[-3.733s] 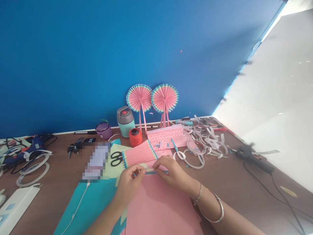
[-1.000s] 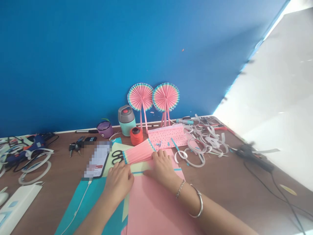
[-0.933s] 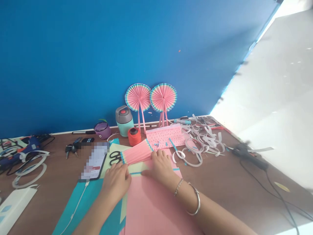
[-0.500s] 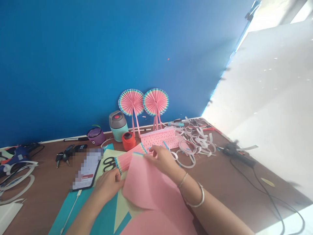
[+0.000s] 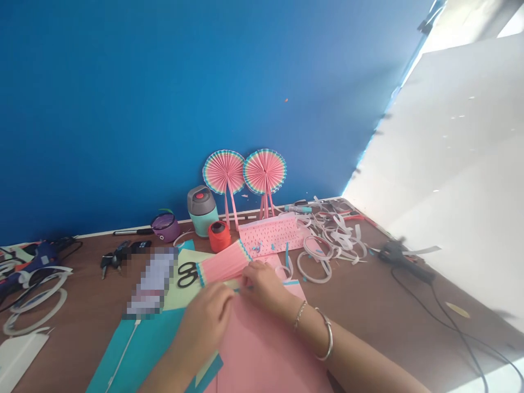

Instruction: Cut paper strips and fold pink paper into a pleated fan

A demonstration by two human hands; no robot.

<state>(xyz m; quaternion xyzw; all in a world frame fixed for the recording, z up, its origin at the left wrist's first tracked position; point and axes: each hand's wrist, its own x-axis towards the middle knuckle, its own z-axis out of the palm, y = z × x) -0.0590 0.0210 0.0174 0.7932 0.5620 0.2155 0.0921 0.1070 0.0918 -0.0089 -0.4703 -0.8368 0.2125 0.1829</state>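
A large sheet of pink paper (image 5: 266,338) with a blue strip along its far edge lies in front of me. My left hand (image 5: 208,311), slightly blurred, is closed at the far left corner of this sheet, fingers bent over the edge. My right hand (image 5: 262,284), with a bracelet and a bangle at the wrist, pinches the same far edge a little to the right. Just beyond my hands lies a pleated pink paper piece (image 5: 223,263) with blue and yellow ends. Teal paper (image 5: 143,344) and pale green paper (image 5: 184,297) lie partly under the pink sheet. Black-handled scissors (image 5: 187,274) rest left of the pleated piece.
Two round pink paper fans (image 5: 265,172) lean on the blue wall. A teal bottle (image 5: 202,213), red thread spool (image 5: 219,237) and purple pot (image 5: 165,227) stand nearby. A phone (image 5: 153,281), keys (image 5: 112,261), curled white strips (image 5: 344,237) and a glue gun (image 5: 405,262) lie around.
The pink sheet lay flat, was lifted and bent by my right hand half a second ago, and lies flatter again. My left hand has come right to its edge.
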